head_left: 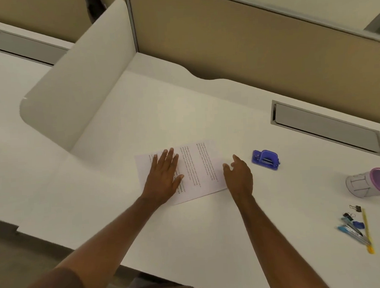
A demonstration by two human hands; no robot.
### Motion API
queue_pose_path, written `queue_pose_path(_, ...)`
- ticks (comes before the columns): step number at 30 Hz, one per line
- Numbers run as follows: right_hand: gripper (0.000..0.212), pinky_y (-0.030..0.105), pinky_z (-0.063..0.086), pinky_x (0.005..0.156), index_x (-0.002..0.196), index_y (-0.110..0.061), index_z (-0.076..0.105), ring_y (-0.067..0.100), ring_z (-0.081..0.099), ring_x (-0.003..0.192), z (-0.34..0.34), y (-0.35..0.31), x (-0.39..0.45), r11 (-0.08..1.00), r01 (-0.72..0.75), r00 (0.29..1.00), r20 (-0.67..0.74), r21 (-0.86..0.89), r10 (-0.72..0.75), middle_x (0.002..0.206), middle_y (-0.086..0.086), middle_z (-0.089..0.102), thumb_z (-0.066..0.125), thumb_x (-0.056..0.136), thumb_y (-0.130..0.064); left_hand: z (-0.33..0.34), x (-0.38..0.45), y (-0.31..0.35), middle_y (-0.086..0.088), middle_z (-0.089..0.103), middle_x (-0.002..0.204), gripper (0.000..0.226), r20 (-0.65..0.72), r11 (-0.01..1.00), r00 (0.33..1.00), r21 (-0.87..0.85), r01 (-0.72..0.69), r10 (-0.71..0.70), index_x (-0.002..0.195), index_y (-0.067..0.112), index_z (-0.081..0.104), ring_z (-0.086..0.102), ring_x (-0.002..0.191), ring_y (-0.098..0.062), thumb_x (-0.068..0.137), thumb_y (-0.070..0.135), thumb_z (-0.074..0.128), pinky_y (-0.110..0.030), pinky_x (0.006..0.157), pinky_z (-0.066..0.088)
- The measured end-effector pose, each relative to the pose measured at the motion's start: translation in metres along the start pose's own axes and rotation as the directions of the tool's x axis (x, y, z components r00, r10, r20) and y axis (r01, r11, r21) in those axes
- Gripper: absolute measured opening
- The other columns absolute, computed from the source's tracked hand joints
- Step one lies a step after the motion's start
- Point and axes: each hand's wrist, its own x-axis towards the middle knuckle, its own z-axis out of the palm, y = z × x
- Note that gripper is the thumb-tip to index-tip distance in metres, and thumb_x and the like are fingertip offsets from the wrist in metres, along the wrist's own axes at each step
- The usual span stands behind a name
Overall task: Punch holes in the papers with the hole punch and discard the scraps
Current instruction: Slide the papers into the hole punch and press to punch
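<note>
Nearest, at the right edge of the white desk (pixel 211 241), lie pens and binder clips (pixel 355 225), with a purple-rimmed cup (pixel 371 184) tipped on its side just beyond. Mid-desk, the left hand (pixel 164 178) presses flat on the printed papers (pixel 197 167), fingers spread, gripping nothing. The right hand (pixel 239 176) sits at the sheet's right edge, fingers loosely open and empty. Right of it, apart from the papers, stands the blue hole punch (pixel 266 159).

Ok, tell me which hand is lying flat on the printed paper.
The left hand: its palm and spread fingers press flat on the paper. The right hand is at the sheet's right edge, fingers curled, nearer the blue hole punch.
</note>
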Motion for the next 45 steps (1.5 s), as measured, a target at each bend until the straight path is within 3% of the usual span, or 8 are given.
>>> queue_pose_path(9,0.043,0.037,0.043,0.107,0.135,-0.015,0.06,0.026,0.058,0.127,0.01,-0.011,0.017,0.993,-0.087,0.996,-0.015,-0.079,0.086,0.138,0.006,0.063,0.05,0.099,-0.036,0.022,-0.002,-0.011,-0.019,0.024,0.167,0.071,0.015,1.0,1.0,0.03,0.0,0.0,0.156,0.001,0.031,0.021,0.156,-0.036,0.103,0.049,0.031,-0.059,0.125,0.023)
queue_pose_path(14,0.039,0.036,0.047,0.096,0.122,-0.014,0.066,0.026,0.064,0.114,0.014,-0.016,0.025,0.99,-0.119,0.993,-0.022,-0.073,0.118,0.125,0.005,0.07,0.048,0.1,-0.04,0.024,-0.002,-0.011,-0.017,0.02,0.168,0.07,0.001,0.999,1.0,0.041,0.001,-0.001,0.158,0.002,0.028,0.016,0.157,-0.033,0.105,0.048,0.032,-0.058,0.125,0.021)
queue_pose_path(19,0.042,0.032,0.042,0.081,0.114,-0.008,0.067,0.029,0.066,0.105,0.016,-0.02,0.033,0.982,-0.151,0.988,-0.006,-0.113,0.152,0.116,0.01,0.072,0.043,0.102,-0.041,0.023,-0.003,-0.01,-0.016,0.018,0.169,0.07,0.007,0.999,1.0,0.033,0.008,-0.008,0.158,0.003,0.026,0.014,0.158,-0.032,0.105,0.048,0.031,-0.057,0.126,0.02)
queue_pose_path(24,0.053,0.039,0.049,0.087,0.11,-0.002,0.068,0.033,0.067,0.103,0.015,-0.021,0.037,0.976,-0.164,0.986,0.005,-0.146,0.166,0.11,0.016,0.072,0.03,0.107,-0.04,0.025,-0.002,-0.011,-0.015,0.016,0.17,0.07,0.022,0.999,1.0,0.045,0.012,-0.013,0.159,0.004,0.024,0.012,0.158,-0.032,0.105,0.048,0.028,-0.057,0.126,0.019)
queue_pose_path(37,0.067,0.044,0.054,0.08,0.078,-0.007,0.066,0.028,0.067,0.074,0.013,-0.022,0.025,0.942,0.026,0.995,-0.082,-0.335,-0.057,0.076,0.008,0.071,0.024,0.105,-0.051,0.025,-0.002,-0.011,-0.015,0.015,0.17,0.07,0.027,0.999,1.0,0.052,0.012,-0.013,0.159,0.004,0.023,0.011,0.159,-0.032,0.105,0.049,0.027,-0.056,0.127,0.018)
queue_pose_path(39,0.062,0.043,0.053,0.08,0.084,-0.009,0.068,0.028,0.067,0.078,0.013,-0.023,0.024,0.927,0.047,0.99,-0.103,-0.373,-0.092,0.081,0.008,0.071,0.025,0.106,-0.049,0.026,-0.002,-0.011,-0.015,0.014,0.17,0.071,0.034,0.998,0.999,0.054,0.012,-0.014,0.16,0.005,0.022,0.01,0.159,-0.031,0.105,0.049,0.026,-0.056,0.127,0.017)
queue_pose_path(41,0.052,0.042,0.053,0.085,0.107,-0.011,0.069,0.027,0.066,0.093,0.013,-0.023,0.022,0.905,0.059,0.985,-0.121,-0.421,-0.12,0.1,0.009,0.072,0.033,0.104,-0.048,0.026,-0.002,-0.011,-0.015,0.013,0.17,0.071,0.03,0.999,0.999,0.047,0.014,-0.016,0.16,0.005,0.021,0.01,0.159,-0.031,0.105,0.049,0.027,-0.056,0.127,0.017)
queue_pose_path(45,0.057,0.043,0.043,0.101,0.14,-0.015,0.05,0.028,0.058,0.119,0.017,-0.025,0.017,0.892,0.064,0.996,-0.032,-0.448,-0.088,0.129,0.008,0.063,0.055,0.095,-0.049,0.026,-0.003,-0.011,-0.015,0.015,0.17,0.071,0.026,0.999,0.999,0.048,0.016,-0.018,0.159,0.004,0.023,0.011,0.158,-0.031,0.104,0.049,0.027,-0.056,0.127,0.018)
